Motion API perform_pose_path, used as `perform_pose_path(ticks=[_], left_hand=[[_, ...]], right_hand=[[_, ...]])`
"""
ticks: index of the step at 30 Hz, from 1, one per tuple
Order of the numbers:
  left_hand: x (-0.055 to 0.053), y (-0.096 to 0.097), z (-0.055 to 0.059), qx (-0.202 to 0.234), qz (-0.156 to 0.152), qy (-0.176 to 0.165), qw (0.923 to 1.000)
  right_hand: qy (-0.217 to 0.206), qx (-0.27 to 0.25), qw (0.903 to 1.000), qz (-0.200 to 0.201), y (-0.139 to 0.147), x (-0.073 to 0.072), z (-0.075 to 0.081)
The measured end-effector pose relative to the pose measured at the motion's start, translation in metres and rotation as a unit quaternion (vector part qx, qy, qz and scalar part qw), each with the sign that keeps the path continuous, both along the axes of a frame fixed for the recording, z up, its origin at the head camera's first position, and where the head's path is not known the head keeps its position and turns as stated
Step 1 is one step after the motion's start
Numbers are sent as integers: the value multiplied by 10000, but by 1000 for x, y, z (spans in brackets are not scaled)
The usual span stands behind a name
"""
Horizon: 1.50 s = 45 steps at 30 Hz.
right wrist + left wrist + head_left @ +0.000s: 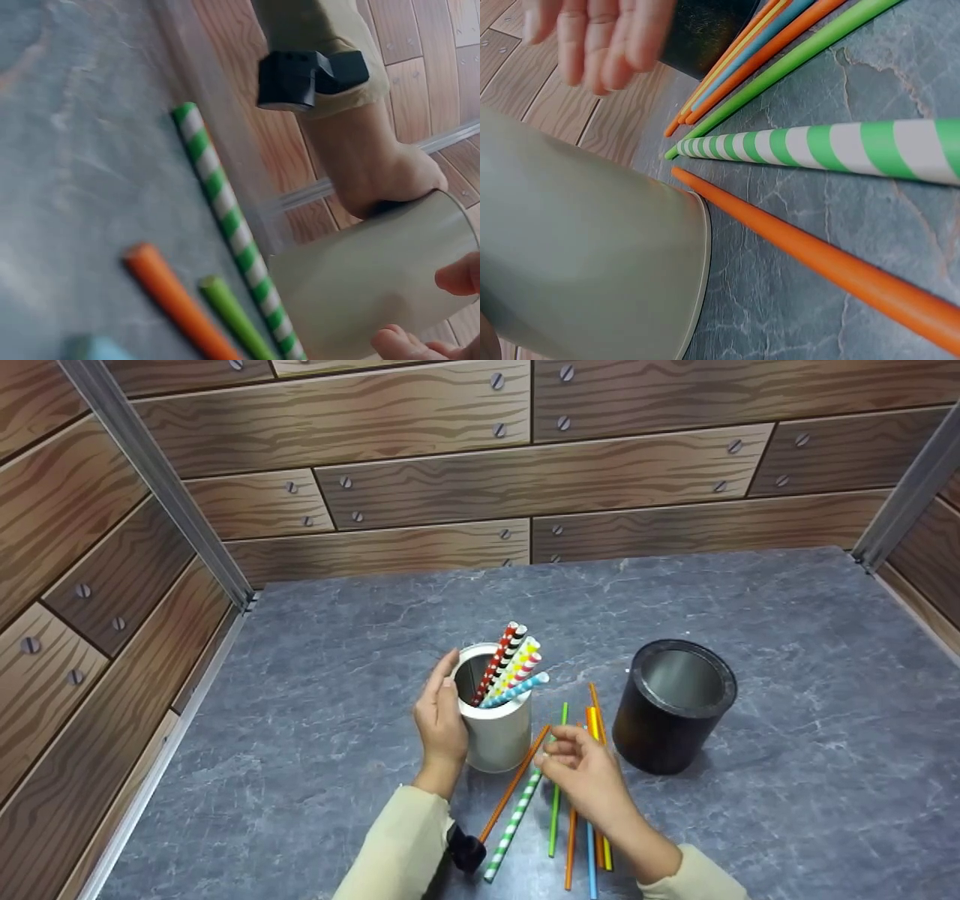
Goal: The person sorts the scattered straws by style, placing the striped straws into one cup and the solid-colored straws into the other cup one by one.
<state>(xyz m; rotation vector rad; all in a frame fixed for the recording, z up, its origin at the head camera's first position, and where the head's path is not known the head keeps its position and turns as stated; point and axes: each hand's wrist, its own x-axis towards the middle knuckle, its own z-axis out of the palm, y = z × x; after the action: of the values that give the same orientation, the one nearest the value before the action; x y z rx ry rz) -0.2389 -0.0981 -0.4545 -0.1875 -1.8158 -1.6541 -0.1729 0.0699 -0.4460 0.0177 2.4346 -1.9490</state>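
Observation:
My left hand (441, 727) holds the white cylindrical cup (499, 742) from its left side, thumb toward the front. Several patterned paper straws (517, 664) lean inside the cup, in red, black, yellow, pink and blue. My right hand (589, 776) hovers over loose straws just right of the cup, its fingers loosely bent. In both wrist views nothing shows between its fingers. Below it lies a green-and-white striped straw (810, 148) on the table, beside a thin orange straw (817, 259) and a plain green straw (554, 821).
A black cylindrical cup (660, 739) stands to the right of the loose straws. More thin straws, orange, yellow and a blue one (591, 859), lie between it and the white cup. Wood-patterned walls (420, 495) enclose the grey marbled table (337, 660).

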Motion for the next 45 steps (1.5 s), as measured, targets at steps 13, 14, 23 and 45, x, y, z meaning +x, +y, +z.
perform_pose_path(ticks=[13,14,23,45], left_hand=[[1,0,0,46,-71,29,10000],[1,0,0,59,-85,23,9999],[2,0,0,171,-179,-53,9997],[2,0,2,91,-158,-26,9998]], right_hand=[[-612,666,9958,116,4,5,-16],[-688,683,9952,159,4,5,-17],[-1215,477,9911,250,5,1,-20],[-1087,-239,9934,285,-7,-12,-25]])
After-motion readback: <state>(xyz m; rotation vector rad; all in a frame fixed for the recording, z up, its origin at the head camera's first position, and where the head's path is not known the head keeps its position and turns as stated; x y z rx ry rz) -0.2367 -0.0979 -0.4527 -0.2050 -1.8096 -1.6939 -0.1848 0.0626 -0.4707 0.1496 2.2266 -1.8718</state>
